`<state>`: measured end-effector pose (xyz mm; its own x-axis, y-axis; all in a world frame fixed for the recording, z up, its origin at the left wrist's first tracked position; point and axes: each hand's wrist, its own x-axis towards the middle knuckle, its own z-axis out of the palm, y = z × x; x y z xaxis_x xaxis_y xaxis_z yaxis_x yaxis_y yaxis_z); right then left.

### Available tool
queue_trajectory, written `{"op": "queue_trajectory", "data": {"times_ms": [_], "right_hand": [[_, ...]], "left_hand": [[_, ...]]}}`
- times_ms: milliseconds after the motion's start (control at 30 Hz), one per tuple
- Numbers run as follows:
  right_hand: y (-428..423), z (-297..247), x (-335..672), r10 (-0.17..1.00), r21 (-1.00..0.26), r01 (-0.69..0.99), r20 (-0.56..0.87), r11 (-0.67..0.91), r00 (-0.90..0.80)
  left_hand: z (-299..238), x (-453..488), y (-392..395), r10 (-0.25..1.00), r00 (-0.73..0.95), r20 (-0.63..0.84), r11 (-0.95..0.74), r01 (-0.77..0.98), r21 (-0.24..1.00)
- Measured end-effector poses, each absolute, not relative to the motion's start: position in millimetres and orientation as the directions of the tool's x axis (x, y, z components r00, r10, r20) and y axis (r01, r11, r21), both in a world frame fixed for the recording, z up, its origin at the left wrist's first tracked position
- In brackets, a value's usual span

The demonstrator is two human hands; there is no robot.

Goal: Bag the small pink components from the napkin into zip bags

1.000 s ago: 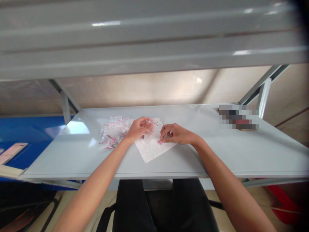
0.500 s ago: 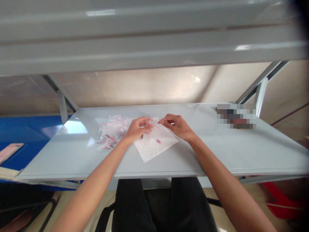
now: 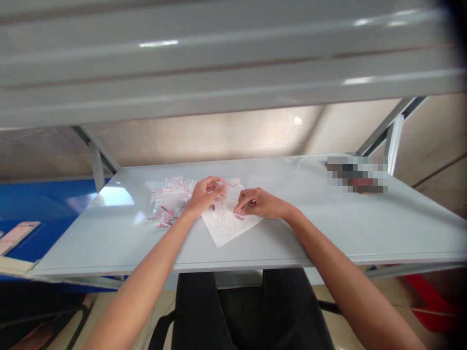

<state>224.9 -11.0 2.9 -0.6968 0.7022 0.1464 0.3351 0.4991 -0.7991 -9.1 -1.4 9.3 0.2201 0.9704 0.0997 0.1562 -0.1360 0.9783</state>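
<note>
My left hand (image 3: pixel 205 192) pinches the red-striped top edge of a small clear zip bag (image 3: pixel 223 188) and holds it up over a white sheet (image 3: pixel 228 227) on the grey table (image 3: pixel 328 228). My right hand (image 3: pixel 258 203) rests low on the sheet with its fingers curled and pinched at tiny pink pieces (image 3: pixel 239 217). Whether it grips one is too small to tell. A pile of small clear bags with pink parts (image 3: pixel 168 204) lies just left of my left hand.
A blurred dark object (image 3: pixel 356 175) sits at the table's far right. A grey shelf (image 3: pixel 233 63) hangs overhead, with slanted metal struts (image 3: pixel 95 155) at both back corners. A blue surface (image 3: pixel 44 204) lies to the left. My dark-trousered legs are under the table.
My right hand went up to the bag's mouth half a second ago and has come back down onto the white sheet by the pink pieces. My left hand kept holding the bag.
</note>
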Motion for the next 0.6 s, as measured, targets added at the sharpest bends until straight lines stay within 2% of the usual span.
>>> {"op": "queue_trajectory", "data": {"times_ms": [200, 333, 400, 600], "right_hand": [[-12.5, 7.5, 224.0, 0.734, -0.783, 0.349, 0.193, 0.515, -0.652], [-11.3, 14.0, 223.8, 0.827, -0.792, 0.303, 0.405, 0.530, -0.389], [-11.3, 14.8, 219.4, 0.839, -0.802, 0.269, 0.459, 0.533, -0.294], [-12.9, 11.4, 207.1, 0.820, -0.796, 0.264, 0.440, 0.545, -0.366]], "left_hand": [[9.9, -9.8, -0.4, 0.968, 0.234, 0.095, -0.130, 0.141, 0.981], [13.5, -8.2, -4.4, 0.950, 0.298, 0.091, -0.146, 0.167, 0.975], [15.5, -7.4, -7.0, 0.931, 0.356, 0.080, -0.152, 0.179, 0.972], [17.5, -6.6, -10.6, 0.908, 0.416, 0.058, -0.145, 0.180, 0.973]]}}
